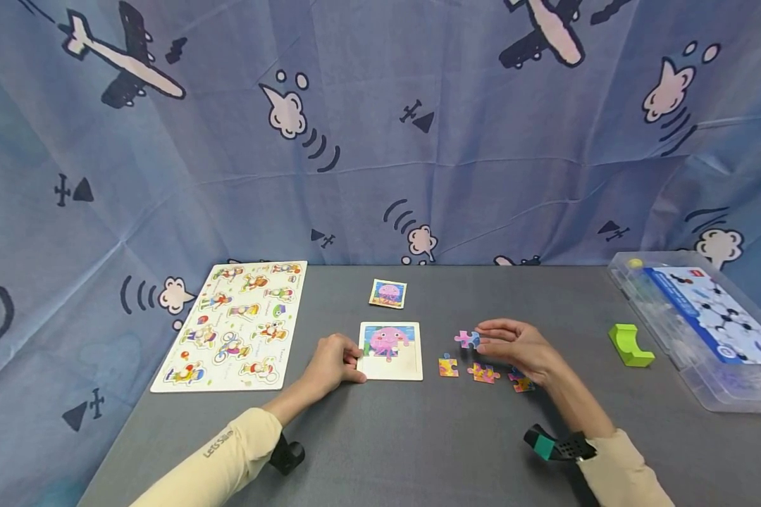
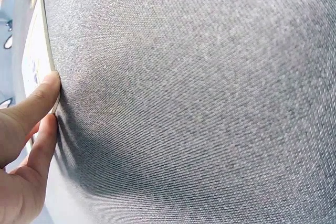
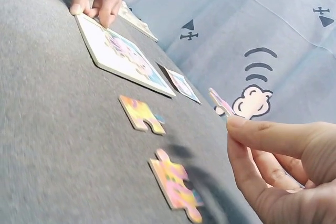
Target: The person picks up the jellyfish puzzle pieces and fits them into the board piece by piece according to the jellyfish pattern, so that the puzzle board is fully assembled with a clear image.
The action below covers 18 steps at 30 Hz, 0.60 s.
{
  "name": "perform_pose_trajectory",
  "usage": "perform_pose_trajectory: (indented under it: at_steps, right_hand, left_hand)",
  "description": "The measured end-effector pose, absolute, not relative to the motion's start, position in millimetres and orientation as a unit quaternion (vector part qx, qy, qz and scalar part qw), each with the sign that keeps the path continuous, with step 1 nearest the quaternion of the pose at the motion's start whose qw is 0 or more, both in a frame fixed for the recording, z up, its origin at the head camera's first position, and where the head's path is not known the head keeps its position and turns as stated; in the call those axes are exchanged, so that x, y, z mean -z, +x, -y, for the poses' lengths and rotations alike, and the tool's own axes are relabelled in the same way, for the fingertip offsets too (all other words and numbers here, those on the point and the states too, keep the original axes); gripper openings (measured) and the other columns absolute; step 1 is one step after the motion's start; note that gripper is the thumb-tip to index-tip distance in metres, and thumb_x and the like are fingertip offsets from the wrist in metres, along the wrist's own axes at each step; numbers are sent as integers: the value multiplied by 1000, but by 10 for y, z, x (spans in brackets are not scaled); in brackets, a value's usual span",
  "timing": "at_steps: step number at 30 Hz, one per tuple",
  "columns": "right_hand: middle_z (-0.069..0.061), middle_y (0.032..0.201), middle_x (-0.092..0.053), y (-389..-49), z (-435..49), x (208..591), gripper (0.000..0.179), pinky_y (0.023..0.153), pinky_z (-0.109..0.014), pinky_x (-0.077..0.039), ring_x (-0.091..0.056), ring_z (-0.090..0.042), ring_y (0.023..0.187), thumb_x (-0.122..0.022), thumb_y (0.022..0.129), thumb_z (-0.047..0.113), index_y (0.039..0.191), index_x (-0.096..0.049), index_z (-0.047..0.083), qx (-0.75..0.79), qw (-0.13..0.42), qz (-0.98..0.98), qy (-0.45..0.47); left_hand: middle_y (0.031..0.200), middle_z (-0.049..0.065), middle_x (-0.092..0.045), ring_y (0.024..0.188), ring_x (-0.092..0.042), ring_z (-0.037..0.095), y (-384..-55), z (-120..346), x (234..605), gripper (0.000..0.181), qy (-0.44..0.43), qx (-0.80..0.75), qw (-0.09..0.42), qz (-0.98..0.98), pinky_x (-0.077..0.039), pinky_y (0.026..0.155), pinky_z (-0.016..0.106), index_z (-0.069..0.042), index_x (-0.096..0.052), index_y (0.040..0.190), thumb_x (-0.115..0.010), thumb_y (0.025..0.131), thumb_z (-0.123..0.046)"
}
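Note:
My left hand (image 1: 337,362) grips the left edge of a white puzzle tray (image 1: 380,374), thumb and fingers pinching its rim in the left wrist view. Part of a pink octopus picture (image 1: 387,340) lies in the tray's upper portion. Raised off the table, a pink and blue jigsaw piece (image 1: 466,339) is pinched between the thumb and fingers of my right hand (image 1: 516,346). Below it lie a yellow piece (image 1: 447,367), a pink-and-yellow piece (image 1: 484,373) and another piece (image 1: 521,381) partly hidden by the right hand.
A small octopus picture card (image 1: 388,293) lies behind the tray. At left is a large white board (image 1: 228,327) with cartoon figures. A green curved block (image 1: 630,346) and a clear plastic case (image 1: 704,331) stand at right. A patterned curtain (image 1: 380,141) hangs behind the table.

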State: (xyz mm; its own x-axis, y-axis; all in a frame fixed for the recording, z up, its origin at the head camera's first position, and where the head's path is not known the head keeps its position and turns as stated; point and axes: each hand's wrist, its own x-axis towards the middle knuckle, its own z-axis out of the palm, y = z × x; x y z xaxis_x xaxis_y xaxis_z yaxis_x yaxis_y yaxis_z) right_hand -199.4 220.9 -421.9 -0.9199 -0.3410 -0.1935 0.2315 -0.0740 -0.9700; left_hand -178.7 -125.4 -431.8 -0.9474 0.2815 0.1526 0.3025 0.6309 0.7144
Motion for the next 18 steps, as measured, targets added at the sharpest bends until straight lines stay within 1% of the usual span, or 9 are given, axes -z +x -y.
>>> perform_pose_trajectory:
  at_steps: [8, 14, 18]
  right_hand:
    - [1, 103, -68, -2017, -2048, 4256, 38, 83, -32, -54, -67, -13, 93, -66, 82, -13, 118, -57, -5, 749, 201, -630, -48]
    - [1, 102, -68, -2033, -1904, 4275, 46, 82, -30, -54, -66, -11, 92, -67, 82, -11, 124, -51, -10, 736, 197, -646, -39]
    - [0, 101, -68, -2054, -1804, 4298, 46, 80, -29, -55, -67, -10, 91, -68, 80, -13, 122, -51, -12, 735, 193, -649, -35]
  left_hand:
    - [71, 8, -64, 61, -54, 10, -1803, 1248, 4319, 32, -159, 397, 14, 904, -43, 54, 17, 7, -68, 79, -89, 55, 5]
    - [71, 9, -64, 61, -54, 12, -1800, 1240, 4310, 32, -161, 403, 17, 901, -43, 54, 17, 8, -67, 78, -88, 54, 6]
    - [70, 9, -64, 61, -54, 11, -1795, 1245, 4315, 32, -164, 398, 21, 902, -43, 54, 18, 8, -67, 78, -88, 54, 7]
